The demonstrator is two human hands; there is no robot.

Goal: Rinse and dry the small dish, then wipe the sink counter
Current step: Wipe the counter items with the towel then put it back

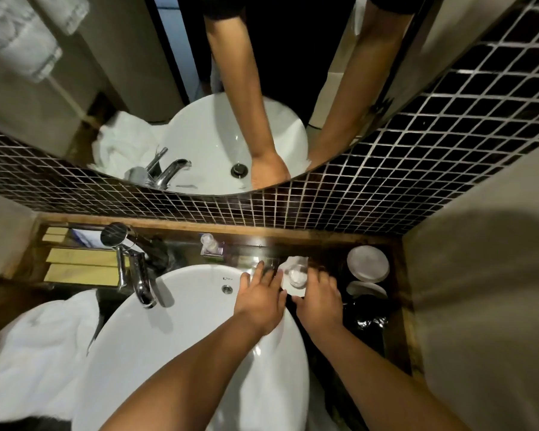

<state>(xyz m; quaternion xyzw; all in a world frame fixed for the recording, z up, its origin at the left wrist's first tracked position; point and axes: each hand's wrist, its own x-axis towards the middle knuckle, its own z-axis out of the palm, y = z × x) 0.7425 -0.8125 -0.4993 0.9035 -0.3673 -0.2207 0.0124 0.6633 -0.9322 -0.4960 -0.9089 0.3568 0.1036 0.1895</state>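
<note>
Small dish (296, 275): a little clear round thing, mouth up, standing on the dark surface (330, 259) just behind the right rim of the basin; being round, it shows no long axis; something white lies inside it, and a white cloth or paper (294, 263) sits under and behind it
Left hand (262, 298): stretched over the far right edge of the white basin (181, 325), palm down, fingers (258, 270) spread wide and flat, gripping nothing; the fingertips reach the surface just left of the dish
Right hand (319, 301): over the surface beside the basin, palm down, fingers loosely curled around the near right side of the dish; whether they actually pinch it I cannot tell, since the hand covers the contact
Dish and fingers: the dish sits between the two hands, beyond the knuckles of the right, next to the left little finger
Tap (140, 281): chrome, at the left back of the basin, spout pointing down into the bowl
Towel (35, 346): white, heaped on the surface left of the basin
Plates (367, 264): two pale round ones at the far right, well apart from the dish
Mirror (199, 119): round, above the tiled strip, showing both arms and the basin
</note>
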